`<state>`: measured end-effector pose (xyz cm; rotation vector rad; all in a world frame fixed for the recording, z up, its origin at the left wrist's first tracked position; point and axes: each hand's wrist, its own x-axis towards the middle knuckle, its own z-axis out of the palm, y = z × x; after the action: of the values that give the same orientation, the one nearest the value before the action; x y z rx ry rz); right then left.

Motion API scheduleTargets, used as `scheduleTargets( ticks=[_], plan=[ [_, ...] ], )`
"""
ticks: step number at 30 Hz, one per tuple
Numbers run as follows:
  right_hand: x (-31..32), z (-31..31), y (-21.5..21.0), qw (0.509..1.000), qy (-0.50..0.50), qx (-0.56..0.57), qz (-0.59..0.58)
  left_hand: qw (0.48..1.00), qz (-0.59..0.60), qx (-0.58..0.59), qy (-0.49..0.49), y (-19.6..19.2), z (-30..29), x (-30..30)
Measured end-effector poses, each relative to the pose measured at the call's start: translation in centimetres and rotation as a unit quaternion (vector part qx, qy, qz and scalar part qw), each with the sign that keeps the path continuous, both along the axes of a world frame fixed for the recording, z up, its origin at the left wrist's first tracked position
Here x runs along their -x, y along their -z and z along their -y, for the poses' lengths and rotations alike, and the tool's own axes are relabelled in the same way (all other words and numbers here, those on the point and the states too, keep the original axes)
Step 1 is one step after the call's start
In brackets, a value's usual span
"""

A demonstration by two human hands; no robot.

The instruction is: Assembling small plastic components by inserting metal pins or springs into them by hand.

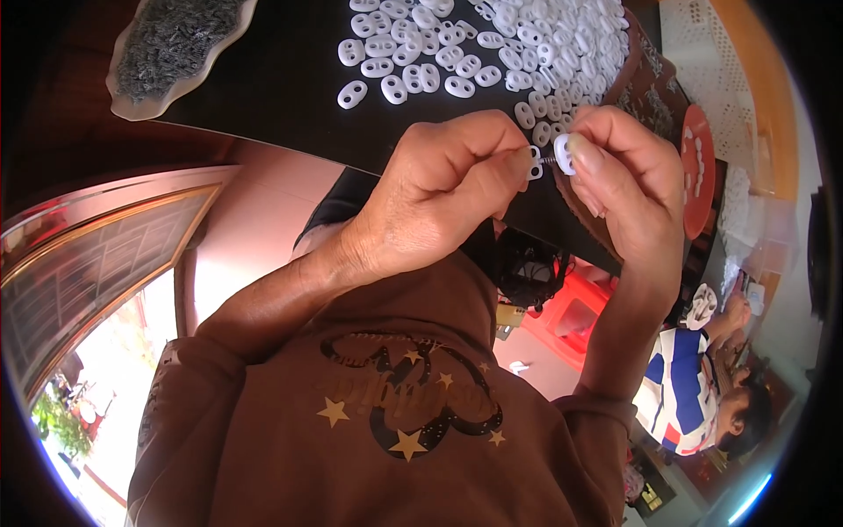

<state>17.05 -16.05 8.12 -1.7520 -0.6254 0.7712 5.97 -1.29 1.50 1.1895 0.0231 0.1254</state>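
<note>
My left hand [452, 189] is closed, pinching a small white plastic cord-lock part [535, 164] with an opening in it between thumb and forefinger. Facing it, my right hand [630, 180] grips a rounded white cord-lock part [563, 155] between thumb and fingers. A thin metal spring [548, 161] bridges the short gap between the two parts. Both hands are raised above the near edge of the dark table [290, 79]. Just beyond them lie many loose white oval cord-lock parts [406, 39], most showing two holes, heaped more thickly toward the right.
A pale tray [140, 109] heaped with small metal springs [176, 44] stands at the far left. On the right, a red plate [700, 140] holds several white pieces. Beneath the table is a red plastic stool [571, 321]. Another person [689, 386] sits at the right.
</note>
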Motion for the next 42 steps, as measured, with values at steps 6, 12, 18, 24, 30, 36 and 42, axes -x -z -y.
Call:
scheduleTargets(
  ticks=[6, 12, 18, 24, 30, 36, 42],
  plan=[
    [0.0, -0.1, 0.1, 1.0, 0.013, 0.012, -0.003, 1.0, 0.002, 0.002, -0.004, 0.2, 0.1, 0.0],
    [0.2, -0.3, 0.4, 0.998, 0.012, -0.004, -0.055, 1.0, 0.002, -0.002, -0.01, 0.4, 0.1, 0.0],
    [0.5, -0.8, 0.1, 0.999, 0.014, 0.016, -0.046, 1.0, 0.005, -0.006, -0.005, 0.5, 0.0, -0.1],
    [0.7, -0.9, 0.4, 0.999, 0.024, 0.005, -0.032, 1.0, -0.003, 0.001, -0.004, 0.4, 0.0, 0.0],
    [1.0, -1.2, 0.3, 0.999, 0.026, 0.001, -0.028, 1.0, -0.011, 0.016, -0.006, 0.4, 0.0, 0.0],
    [1.4, -1.4, 0.4, 0.999, 0.025, 0.02, 0.025, 1.0, -0.013, 0.022, -0.005, 0.3, -0.1, 0.1],
    [2.0, -1.7, 2.2, 0.938, 0.022, -0.03, 0.345, 0.999, -0.003, 0.025, -0.025, 0.4, -0.1, 0.1]
  ],
)
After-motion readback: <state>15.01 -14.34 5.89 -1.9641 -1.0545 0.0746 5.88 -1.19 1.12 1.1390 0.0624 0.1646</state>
